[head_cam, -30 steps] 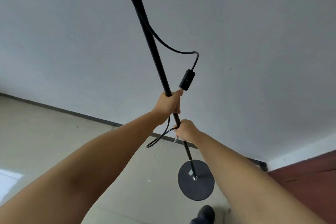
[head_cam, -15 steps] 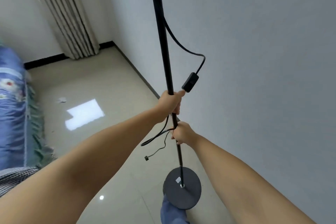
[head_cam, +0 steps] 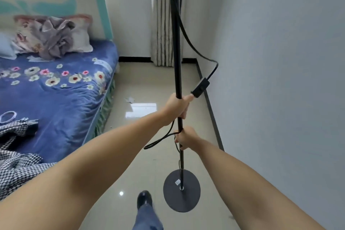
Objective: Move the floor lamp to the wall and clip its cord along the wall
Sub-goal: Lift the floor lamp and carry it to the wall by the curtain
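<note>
A black floor lamp stands almost upright in front of me, its thin pole [head_cam: 177, 43] running from the top edge down to a round black base [head_cam: 182, 190] over the tiled floor; whether the base touches the floor I cannot tell. My left hand [head_cam: 177, 107] grips the pole higher up. My right hand [head_cam: 185, 138] grips it just below, and also pinches a loop of the black cord [head_cam: 188, 33]. The cord hangs along the pole, bends right to an inline switch [head_cam: 200, 87], then passes through my hands. The lamp head is out of view.
The grey wall [head_cam: 280, 80] with a dark skirting strip [head_cam: 211, 110] runs close on the right. A bed [head_cam: 56, 95] with a blue floral cover fills the left. A curtain [head_cam: 164, 17] hangs at the far corner. My shoe [head_cam: 144, 200] is beside the lamp base.
My view has swung left, from facing the wall to looking along it, bringing the bed and curtain into sight. Both hands keep the same grip on the pole, which now looks more upright.
</note>
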Motion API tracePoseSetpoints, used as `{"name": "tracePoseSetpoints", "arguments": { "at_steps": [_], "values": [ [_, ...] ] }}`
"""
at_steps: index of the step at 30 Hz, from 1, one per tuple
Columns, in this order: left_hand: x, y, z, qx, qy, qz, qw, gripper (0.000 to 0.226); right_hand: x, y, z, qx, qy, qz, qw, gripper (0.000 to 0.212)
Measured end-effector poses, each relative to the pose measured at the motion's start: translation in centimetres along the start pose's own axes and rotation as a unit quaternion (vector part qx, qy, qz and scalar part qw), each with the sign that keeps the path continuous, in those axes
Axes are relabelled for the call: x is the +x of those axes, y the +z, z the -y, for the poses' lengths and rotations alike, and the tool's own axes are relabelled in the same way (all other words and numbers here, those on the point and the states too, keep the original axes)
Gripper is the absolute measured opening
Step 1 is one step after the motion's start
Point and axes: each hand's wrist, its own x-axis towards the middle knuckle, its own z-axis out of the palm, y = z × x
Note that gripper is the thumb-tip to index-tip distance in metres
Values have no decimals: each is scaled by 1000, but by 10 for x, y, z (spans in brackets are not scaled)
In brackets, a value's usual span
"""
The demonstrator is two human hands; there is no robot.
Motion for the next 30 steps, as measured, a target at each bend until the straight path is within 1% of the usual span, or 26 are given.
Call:
{"name": "tracePoseSetpoints", "arguments": {
  "at_steps": [2,4,8,10,11,12,14,16,21,26,30],
  "values": [
    [41,-30,-3,-7,6,-14,1000,49,43,1,28,-11,-16,15,1000,22],
    [84,-60,-8,-7,9,-23,1000,49,89,1,58,-29,-29,22,999,29],
    [172,-119,-27,0,5,-18,1000,53,175,-3,120,-42,-22,26,999,22],
    [216,-142,-41,4,0,-15,1000,56,215,-10,151,-37,-10,15,999,26],
    [238,-153,-50,6,0,-11,1000,58,231,-16,169,-38,-10,18,999,25],
    [247,-159,-54,10,-4,-7,1000,60,238,-17,178,-34,-16,21,999,22],
    [310,-179,-73,20,0,-10,1000,60,293,-31,211,-20,-22,10,1000,21],
    [333,-189,-79,25,-12,-11,1000,56,308,-38,227,-34,-32,19,999,21],
    [476,-223,-99,30,-18,-8,999,51,432,-75,284,8,-25,23,999,17],
    [614,-242,-127,74,-32,-7,997,57,551,-126,334,22,-14,36,999,18],
    [711,-258,-154,81,-38,7,996,63,632,-165,378,48,-3,29,998,20]
  ]
}}
